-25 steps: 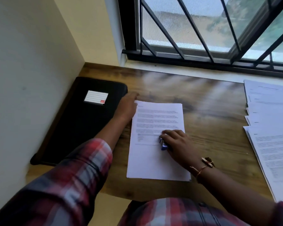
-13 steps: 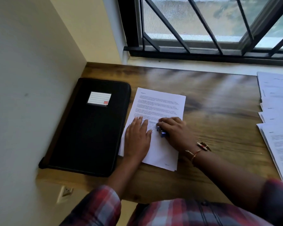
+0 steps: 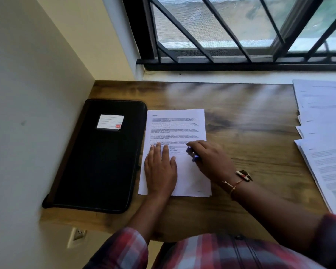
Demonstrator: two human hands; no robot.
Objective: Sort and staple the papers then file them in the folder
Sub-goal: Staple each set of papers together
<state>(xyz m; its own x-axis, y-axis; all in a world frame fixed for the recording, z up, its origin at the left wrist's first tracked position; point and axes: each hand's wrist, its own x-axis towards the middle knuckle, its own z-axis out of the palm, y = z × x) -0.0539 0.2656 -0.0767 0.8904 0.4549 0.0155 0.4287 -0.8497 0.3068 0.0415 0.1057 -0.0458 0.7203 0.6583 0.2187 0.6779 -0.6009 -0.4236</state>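
A thin set of printed papers [image 3: 177,127] lies on the wooden desk [image 3: 250,136], just right of a closed black zip folder [image 3: 97,158] with a white label. My left hand [image 3: 160,167] rests flat on the lower left half of the papers, fingers straight. My right hand [image 3: 211,160] sits on the papers' right edge with its fingers curled round a small blue stapler [image 3: 193,153], of which only a bit shows.
More printed sheets [image 3: 324,136] lie fanned out at the desk's right edge. A wall stands close on the left, and a barred window [image 3: 241,35] runs along the back. A wall socket [image 3: 78,234] shows below the desk's front edge.
My left hand came back from the papers' top left corner near the folder and now lies flat on their lower half. The papers have turned straight beside the folder. My right hand kept the stapler.
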